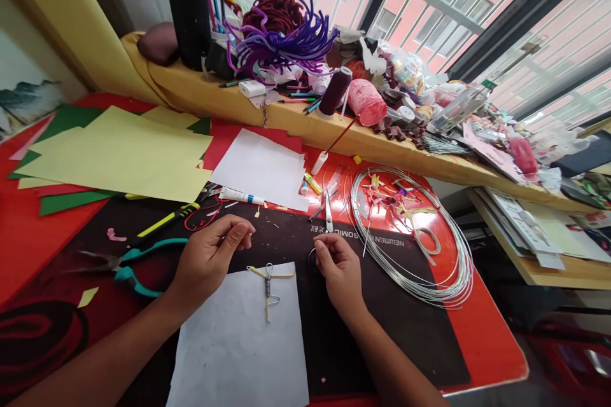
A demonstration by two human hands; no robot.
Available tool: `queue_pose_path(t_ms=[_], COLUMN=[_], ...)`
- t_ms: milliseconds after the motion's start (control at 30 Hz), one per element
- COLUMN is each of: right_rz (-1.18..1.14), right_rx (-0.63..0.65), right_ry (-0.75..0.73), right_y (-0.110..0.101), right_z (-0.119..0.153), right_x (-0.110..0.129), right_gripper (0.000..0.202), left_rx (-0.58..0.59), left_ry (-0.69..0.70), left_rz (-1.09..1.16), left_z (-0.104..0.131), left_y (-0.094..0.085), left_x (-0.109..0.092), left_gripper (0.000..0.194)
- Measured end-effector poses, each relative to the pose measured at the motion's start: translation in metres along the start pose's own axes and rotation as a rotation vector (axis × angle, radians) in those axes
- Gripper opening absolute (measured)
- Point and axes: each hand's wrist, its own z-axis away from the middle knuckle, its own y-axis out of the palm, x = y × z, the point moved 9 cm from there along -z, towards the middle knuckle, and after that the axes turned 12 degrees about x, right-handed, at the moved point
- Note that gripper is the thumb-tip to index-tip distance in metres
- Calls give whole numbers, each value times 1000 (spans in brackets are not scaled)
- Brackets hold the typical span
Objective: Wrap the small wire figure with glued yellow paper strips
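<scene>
My left hand (214, 257) is closed above the top left corner of a white sheet (243, 356), fingers curled in; nothing can be made out in it. On that sheet lies a small twisted wire figure (268, 286) with yellow strips. To its right, my right hand (338, 267) has its fingers closed around the dark handles of scissors (329, 213), whose blades point away from me. Teal-handled pliers (126, 267) lie open, left of my left hand. A black and yellow cutter (165, 224) rests behind them.
A coil of silvery wire (461, 267) lies at the right, with coloured scraps beside it. Yellow paper (119, 152) and white paper (260, 168) are stacked behind. A cluttered ledge (286, 116) runs along the window. A glue tube (241, 196) lies before the white paper.
</scene>
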Motion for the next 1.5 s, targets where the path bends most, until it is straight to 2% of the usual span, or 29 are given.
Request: queue_pose_path(t_ms=[133,333,533,767,900,1067,1267,1400,1500], right_rz=[86,141,111,266,199,147,130,131,120], right_rx=[-30,3,-83,-15,-54,-90,-96,-100,-100], right_ry=[-40,-53,-61,-169,-128,-95,-99,-101,-98], right_y=[-2,4,-12,13,8,3,3,2,1], right_z=[2,0,-6,16,16,15,16,16,15], right_x=[3,3,4,11,8,5,2,1,0], right_gripper=[25,24,28,19,21,25,29,29,29], left_rx=[-14,-41,-151,-223,-234,-287,-312,-297,-329], left_ry=[-3,-17,-25,-61,-83,-80,-30,25,64], left_rz=[4,42,96,154,178,245,208,143,176], left_z=[-1,-2,0,1,0,0,-1,-1,-1], left_y=[0,-2,-20,-33,-36,-44,-49,-49,-56], left_x=[-3,-4,-6,-5,-6,-4,1,-4,-6], left_gripper=[35,38,37,36,28,35,36,40,42])
